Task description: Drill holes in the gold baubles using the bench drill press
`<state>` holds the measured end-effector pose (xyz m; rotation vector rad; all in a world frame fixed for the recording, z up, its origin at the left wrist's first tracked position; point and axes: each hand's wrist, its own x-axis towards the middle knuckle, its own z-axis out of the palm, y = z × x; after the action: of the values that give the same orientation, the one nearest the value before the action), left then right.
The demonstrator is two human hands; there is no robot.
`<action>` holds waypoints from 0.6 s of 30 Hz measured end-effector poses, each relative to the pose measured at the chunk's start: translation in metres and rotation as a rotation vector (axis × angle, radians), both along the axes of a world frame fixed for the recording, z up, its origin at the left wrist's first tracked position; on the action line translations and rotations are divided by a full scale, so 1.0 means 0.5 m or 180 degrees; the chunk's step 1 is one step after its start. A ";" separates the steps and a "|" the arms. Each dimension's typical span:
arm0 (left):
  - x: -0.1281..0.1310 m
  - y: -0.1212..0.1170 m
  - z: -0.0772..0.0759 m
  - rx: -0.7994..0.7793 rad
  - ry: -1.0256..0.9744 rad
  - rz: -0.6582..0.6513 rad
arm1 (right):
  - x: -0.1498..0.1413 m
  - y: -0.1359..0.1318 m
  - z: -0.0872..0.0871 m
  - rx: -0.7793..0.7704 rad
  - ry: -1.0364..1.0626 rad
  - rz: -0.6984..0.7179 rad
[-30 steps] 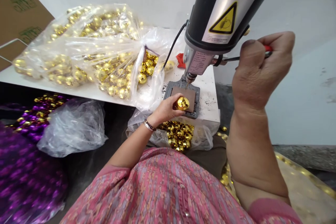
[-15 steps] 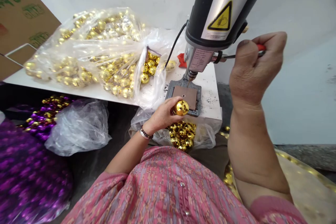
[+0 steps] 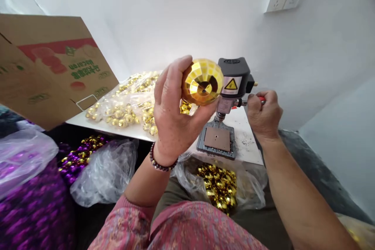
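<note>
The gold ball [image 3: 204,82] lies right of the left hand's [image 3: 177,115] palm, pinched between thumb and fingers, lifted above the worktop [image 3: 240,124] and left, in this view, of the drill press [image 3: 234,70] near the worktop's near right corner. Round, with no clear long axis, it turns its dark-centred facets toward the wearer — the right hand [image 3: 265,115], farther off, wraps its fingers round the press's red-ended lever [image 3: 261,99].

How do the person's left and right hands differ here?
The left hand holds up a shiny gold faceted ball; the right hand grips the red-ended metal lever of a black drill press. The left wrist wears a dark beaded bracelet; the right wrist is bare. Both grip something.
</note>
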<state>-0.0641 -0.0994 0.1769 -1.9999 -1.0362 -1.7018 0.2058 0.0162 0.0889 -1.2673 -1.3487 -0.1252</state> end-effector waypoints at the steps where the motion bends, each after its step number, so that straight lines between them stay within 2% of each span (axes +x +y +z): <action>1: 0.003 -0.009 0.010 0.0088 -0.0020 -0.0014 | 0.000 0.003 0.000 -0.0053 0.0000 -0.0029; 6: 0.008 -0.074 0.070 0.0674 -0.0211 -0.0133 | -0.005 0.007 0.005 -0.0372 0.0019 -0.0163; 11: 0.016 -0.159 0.142 0.0864 -0.0300 0.0165 | -0.012 0.003 0.010 -0.0572 0.0048 -0.0190; 13: 0.018 -0.158 0.152 0.1187 -0.0321 0.0004 | -0.015 0.004 0.012 -0.0605 0.0056 -0.0195; 16: 0.012 -0.122 0.152 0.1780 -0.0566 -0.0299 | -0.018 0.007 0.012 -0.0593 0.0044 -0.0199; 18: 0.003 -0.098 0.147 0.1832 -0.0671 -0.0363 | -0.018 0.010 0.010 -0.0561 0.0010 -0.0211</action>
<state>-0.0624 -0.1485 0.2502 -1.5552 -0.4123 -2.0146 0.1967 0.0214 0.0938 -1.4599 -1.3379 -0.0511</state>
